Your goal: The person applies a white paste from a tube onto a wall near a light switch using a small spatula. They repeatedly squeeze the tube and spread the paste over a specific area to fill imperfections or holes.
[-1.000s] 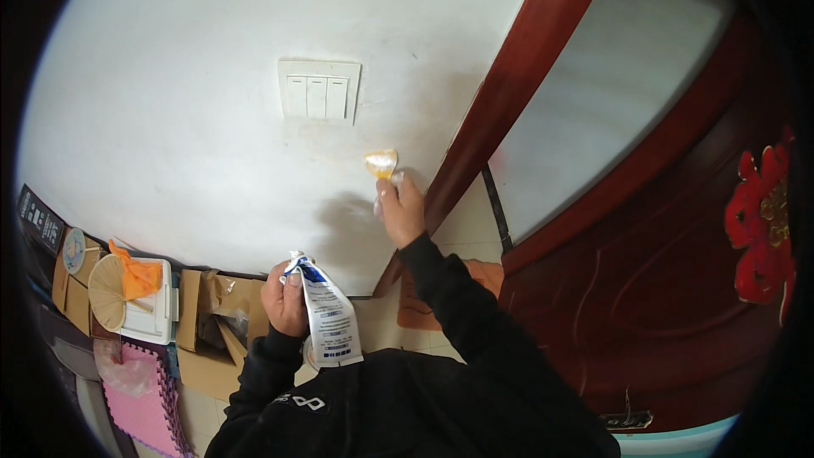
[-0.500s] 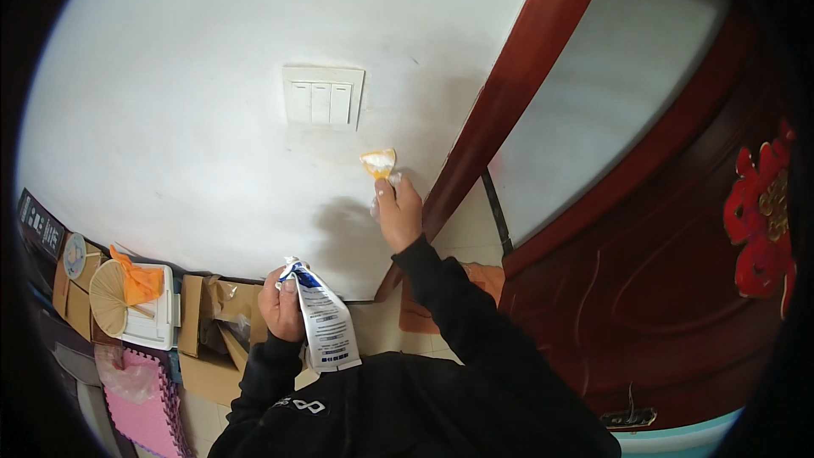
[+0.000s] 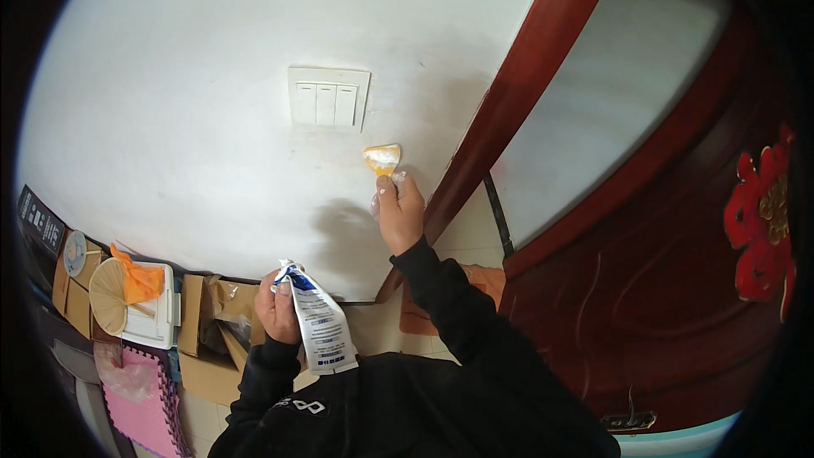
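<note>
A small yellow scraper (image 3: 383, 158) with white paste on its blade is pinched in my right hand (image 3: 401, 210), close to the white wall. Some clear plastic film clings around those fingers. Lower down, my left hand (image 3: 276, 309) grips a white and blue pouch (image 3: 323, 326) by its crumpled top end, and the pouch hangs toward my chest. Just above the scraper and to its left is a wall switch plate (image 3: 329, 99) with three rockers. Whether the blade touches the wall I cannot tell.
A red-brown door frame (image 3: 527, 76) stands right of my hand, and beyond it a dark red door (image 3: 644, 288). At lower left are cardboard boxes (image 3: 212, 373), a white storage box (image 3: 157, 322) with a fan (image 3: 108, 295) and orange cloth (image 3: 137, 276), and pink foam mats (image 3: 144, 411).
The scraper's blade has tilted slightly and shows more white paste. My left hand and the pouch have shifted a little left. The switch plate sits slightly farther right in the view.
</note>
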`<move>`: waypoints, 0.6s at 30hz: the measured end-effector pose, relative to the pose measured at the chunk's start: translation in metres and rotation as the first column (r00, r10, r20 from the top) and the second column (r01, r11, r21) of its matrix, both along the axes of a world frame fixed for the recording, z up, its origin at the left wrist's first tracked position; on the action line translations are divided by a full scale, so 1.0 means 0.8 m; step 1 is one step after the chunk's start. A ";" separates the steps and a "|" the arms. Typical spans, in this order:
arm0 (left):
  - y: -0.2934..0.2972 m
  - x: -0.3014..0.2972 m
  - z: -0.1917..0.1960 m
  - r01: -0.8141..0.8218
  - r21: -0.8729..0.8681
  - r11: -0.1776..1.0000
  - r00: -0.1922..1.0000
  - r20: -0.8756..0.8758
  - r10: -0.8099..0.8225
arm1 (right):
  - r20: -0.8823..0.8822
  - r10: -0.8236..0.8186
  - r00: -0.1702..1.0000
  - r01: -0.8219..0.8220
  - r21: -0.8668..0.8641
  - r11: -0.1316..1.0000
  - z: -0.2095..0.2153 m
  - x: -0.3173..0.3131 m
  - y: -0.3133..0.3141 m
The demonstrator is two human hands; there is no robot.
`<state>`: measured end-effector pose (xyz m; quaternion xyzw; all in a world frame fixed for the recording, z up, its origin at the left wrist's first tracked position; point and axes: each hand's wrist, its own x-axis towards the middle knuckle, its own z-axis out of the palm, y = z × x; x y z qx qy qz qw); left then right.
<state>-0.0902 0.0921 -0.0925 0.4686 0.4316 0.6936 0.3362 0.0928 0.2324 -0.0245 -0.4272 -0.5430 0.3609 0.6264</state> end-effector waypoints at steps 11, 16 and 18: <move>-0.001 -0.001 0.012 -0.017 -0.036 0.999 0.997 -0.078 0.014 | -0.059 0.049 0.997 -0.055 -0.102 0.993 -0.013 0.002 0.011; 0.001 0.001 0.004 -0.058 0.016 0.998 0.998 -0.021 0.058 | 0.337 -0.032 0.941 -0.019 0.145 0.989 -0.043 -0.038 -0.006; -0.001 0.003 0.009 -0.042 0.021 0.999 0.999 0.011 0.042 | 0.501 -0.118 0.857 -0.035 0.285 0.958 -0.021 -0.060 -0.004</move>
